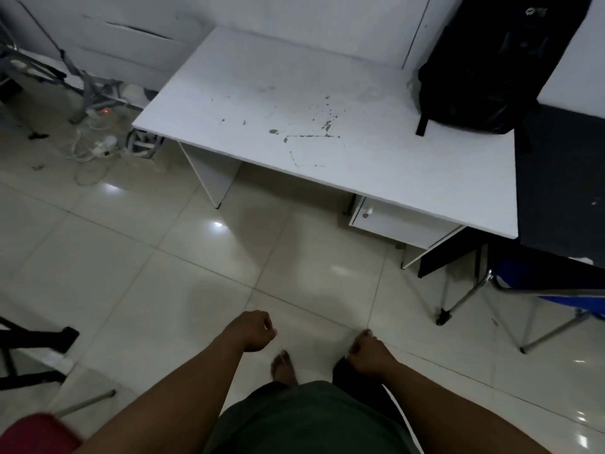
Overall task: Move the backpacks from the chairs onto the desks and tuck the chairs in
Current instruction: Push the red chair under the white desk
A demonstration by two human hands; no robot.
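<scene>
Backpack (484, 70) on desk (294, 103), far from either grip.

pale glossy floor tiles (137, 263) fill the middle and lower frame, catching small bright light reflections. a white wall (294, 14) runs along the top. at upper left, grey metal legs (82, 93) stand over tangled white cables and a power strip (101, 145).
</scene>
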